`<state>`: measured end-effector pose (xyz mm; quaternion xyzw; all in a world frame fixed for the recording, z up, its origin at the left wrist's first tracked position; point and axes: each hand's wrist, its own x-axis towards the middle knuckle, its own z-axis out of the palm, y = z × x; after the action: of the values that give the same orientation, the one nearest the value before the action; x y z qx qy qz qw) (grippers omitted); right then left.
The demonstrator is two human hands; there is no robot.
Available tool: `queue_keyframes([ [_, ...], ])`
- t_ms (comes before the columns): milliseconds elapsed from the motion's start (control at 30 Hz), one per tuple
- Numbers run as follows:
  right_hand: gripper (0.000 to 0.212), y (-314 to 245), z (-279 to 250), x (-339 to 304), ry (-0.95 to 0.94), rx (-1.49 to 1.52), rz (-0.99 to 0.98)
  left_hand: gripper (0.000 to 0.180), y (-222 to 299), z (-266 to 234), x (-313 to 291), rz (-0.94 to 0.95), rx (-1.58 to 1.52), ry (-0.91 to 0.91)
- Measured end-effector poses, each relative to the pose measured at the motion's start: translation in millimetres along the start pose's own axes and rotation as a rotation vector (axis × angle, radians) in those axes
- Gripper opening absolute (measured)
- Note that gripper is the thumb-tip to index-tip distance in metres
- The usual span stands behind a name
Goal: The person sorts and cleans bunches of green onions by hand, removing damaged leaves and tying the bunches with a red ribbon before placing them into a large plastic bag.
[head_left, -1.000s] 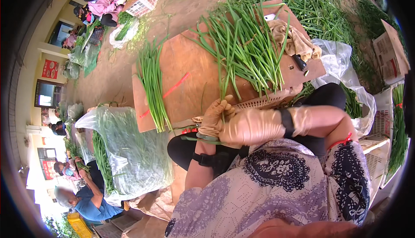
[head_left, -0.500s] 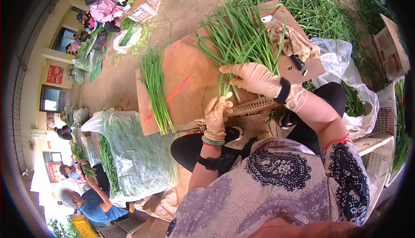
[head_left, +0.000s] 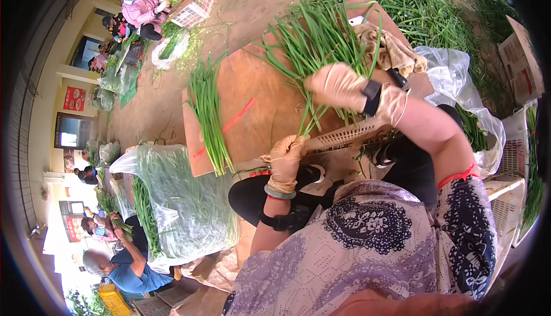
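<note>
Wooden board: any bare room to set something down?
Yes, the middle of the board, between the small leaf bundle at left and the large leaf pile at right; a red strip crosses it. Crowded: the right part, with pile, beige cloth and right hand, plus the near edge by the left hand.

A pink-jacketed co-worker [head_left: 140,7] over there is right beside that perforated plastic crate [head_left: 197,7]; a white plastic bag [head_left: 160,59] lies near it, and the red wall poster [head_left: 74,98] hangs well apart from it.
</note>
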<state>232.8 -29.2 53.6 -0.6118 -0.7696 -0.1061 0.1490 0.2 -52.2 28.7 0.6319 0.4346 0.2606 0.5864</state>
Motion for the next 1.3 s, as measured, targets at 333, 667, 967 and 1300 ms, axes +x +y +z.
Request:
queue_keyframes([
  [333,0.046,277,-53,-59,0.151,-0.296,0.536,0.042,9,-13,4,-0.146,-0.662,0.114],
  [667,0.019,155,-23,-84,0.302,0.143,0.291,0.029,12,16,10,0.033,-0.266,0.095],
  [967,0.025,-28,-33,-31,0.021,1.119,0.389,0.02,-1,42,14,0.054,-0.219,0.162],
  [1300,0.014,-89,-21,-34,0.163,0.429,0.037,0.036,-1,6,17,0.574,1.068,-0.174],
])
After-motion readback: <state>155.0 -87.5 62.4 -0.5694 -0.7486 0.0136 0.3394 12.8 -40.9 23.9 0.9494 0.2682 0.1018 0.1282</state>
